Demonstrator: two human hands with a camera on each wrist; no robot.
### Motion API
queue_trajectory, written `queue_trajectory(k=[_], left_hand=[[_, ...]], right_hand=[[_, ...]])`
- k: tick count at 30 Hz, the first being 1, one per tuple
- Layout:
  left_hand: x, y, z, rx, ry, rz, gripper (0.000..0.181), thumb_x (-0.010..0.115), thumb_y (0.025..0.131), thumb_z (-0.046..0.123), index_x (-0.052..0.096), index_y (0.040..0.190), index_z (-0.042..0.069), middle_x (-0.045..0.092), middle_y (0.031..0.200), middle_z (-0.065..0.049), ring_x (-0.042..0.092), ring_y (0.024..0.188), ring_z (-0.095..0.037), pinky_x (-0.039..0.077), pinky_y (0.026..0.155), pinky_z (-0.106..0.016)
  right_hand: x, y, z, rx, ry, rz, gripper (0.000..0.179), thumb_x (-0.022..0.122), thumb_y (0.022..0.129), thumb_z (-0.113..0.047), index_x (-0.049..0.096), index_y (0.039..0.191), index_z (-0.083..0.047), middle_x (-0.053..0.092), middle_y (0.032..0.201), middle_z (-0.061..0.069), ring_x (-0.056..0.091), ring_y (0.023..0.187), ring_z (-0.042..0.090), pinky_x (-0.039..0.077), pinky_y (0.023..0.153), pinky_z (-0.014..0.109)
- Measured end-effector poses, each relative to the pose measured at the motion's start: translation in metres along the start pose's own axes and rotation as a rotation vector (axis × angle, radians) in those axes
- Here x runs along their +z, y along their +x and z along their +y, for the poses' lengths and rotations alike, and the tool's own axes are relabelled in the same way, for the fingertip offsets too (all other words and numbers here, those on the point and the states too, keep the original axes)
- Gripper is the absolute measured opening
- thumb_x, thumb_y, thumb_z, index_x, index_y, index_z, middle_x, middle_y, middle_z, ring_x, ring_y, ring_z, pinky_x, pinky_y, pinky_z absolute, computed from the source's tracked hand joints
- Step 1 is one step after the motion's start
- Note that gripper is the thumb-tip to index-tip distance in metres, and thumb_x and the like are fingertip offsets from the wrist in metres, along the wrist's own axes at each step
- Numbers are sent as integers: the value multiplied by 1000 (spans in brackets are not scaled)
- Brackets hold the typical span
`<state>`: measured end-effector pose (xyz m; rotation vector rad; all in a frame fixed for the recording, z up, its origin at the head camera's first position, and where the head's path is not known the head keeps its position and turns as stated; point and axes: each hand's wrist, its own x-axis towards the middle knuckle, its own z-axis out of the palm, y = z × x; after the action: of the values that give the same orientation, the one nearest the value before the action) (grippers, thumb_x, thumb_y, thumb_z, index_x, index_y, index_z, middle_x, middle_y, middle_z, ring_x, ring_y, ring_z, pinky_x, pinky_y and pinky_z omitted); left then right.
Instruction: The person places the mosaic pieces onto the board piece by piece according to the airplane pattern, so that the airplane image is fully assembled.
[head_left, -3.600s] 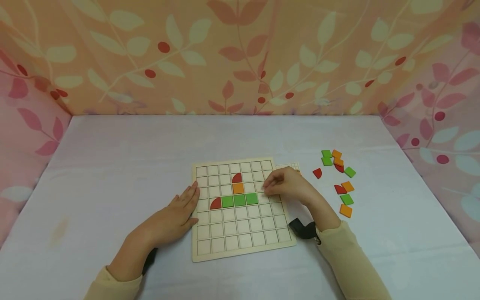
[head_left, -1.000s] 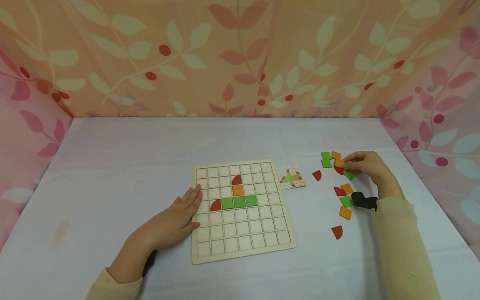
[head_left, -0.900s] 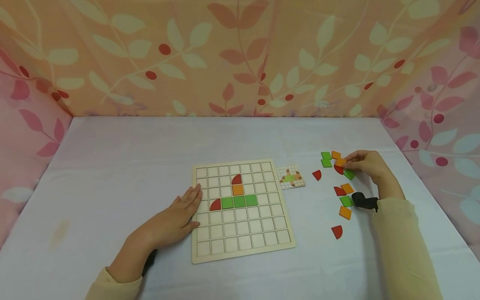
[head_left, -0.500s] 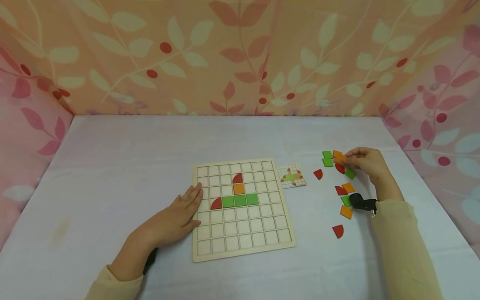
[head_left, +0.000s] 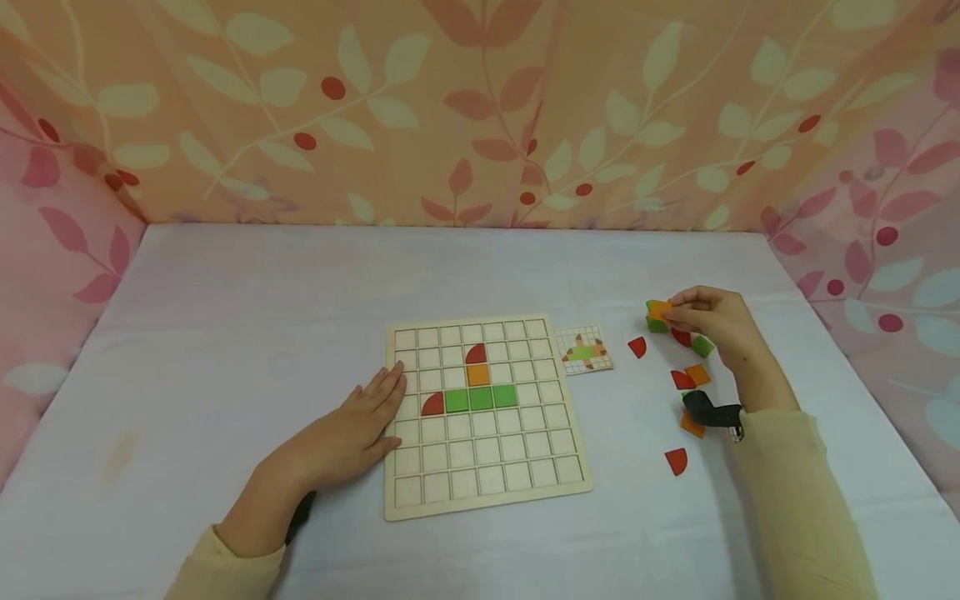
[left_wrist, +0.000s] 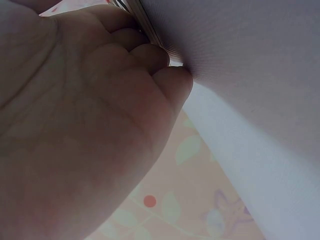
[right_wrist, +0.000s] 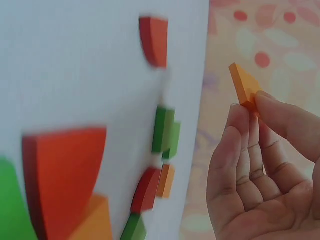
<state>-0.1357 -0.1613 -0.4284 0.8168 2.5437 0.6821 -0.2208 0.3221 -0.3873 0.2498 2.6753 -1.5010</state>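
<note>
My right hand (head_left: 708, 321) pinches an orange square tile (right_wrist: 244, 87) between thumb and fingertips, raised off the table beside the loose pieces. In the head view that tile overlaps a green tile (head_left: 657, 326). My left hand (head_left: 348, 429) lies with straight fingers on the left edge of the wooden grid board (head_left: 487, 505). On the board sit a row of green squares (head_left: 481, 398), a red quarter-circle (head_left: 433, 404) at the row's left end, an orange square (head_left: 478, 375) above its middle, and another red quarter-circle (head_left: 476, 354) on top.
A small pattern card (head_left: 583, 350) lies against the board's right edge. Further right are loose tiles, among them a red quarter-circle (head_left: 637, 347), a green square (head_left: 702, 346), an orange square (head_left: 698, 375) and a red piece (head_left: 677, 461) nearer the front.
A red quarter-circle now lies at the front right. My right hand went from the board to the loose pieces, took an orange tile and lifted it leftward. My left hand stayed.
</note>
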Motion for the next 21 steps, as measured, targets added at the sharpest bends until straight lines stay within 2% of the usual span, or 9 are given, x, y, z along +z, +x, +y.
queue_trajectory(k=[4, 8, 17, 21], left_hand=[[-2, 0, 0, 10, 13, 7, 69, 55, 96, 20, 17, 147, -7, 3, 157, -16, 4, 143, -34, 14, 111, -54], [-2, 0, 0, 26, 19, 13, 69, 54, 96, 20, 18, 147, -7, 4, 157, -17, 5, 142, -35, 15, 111, -55], [-1, 0, 0, 15, 18, 8, 69, 54, 96, 20, 16, 148, -6, 3, 157, -16, 3, 143, -33, 14, 112, -54], [-1, 1, 0, 9, 15, 4, 69, 54, 96, 20, 17, 147, -6, 2, 157, -16, 3, 143, -33, 14, 112, -54]], right_hand=[[10, -5, -9, 1, -41, -12, 35, 65, 91, -20, 56, 109, 8, 64, 81, -15, 64, 76, 7, 50, 71, 15], [19, -9, -17, 17, -53, -39, 38, 65, 90, -23, 56, 111, 7, 64, 82, -16, 66, 78, 10, 50, 73, 17], [43, -19, -33, -34, -3, -108, 32, 66, 90, -15, 58, 108, 10, 68, 83, -7, 66, 80, 15, 52, 74, 19], [56, -22, -40, -56, -9, -149, 28, 66, 89, -13, 59, 105, 8, 68, 83, -5, 65, 79, 16, 51, 67, 24]])
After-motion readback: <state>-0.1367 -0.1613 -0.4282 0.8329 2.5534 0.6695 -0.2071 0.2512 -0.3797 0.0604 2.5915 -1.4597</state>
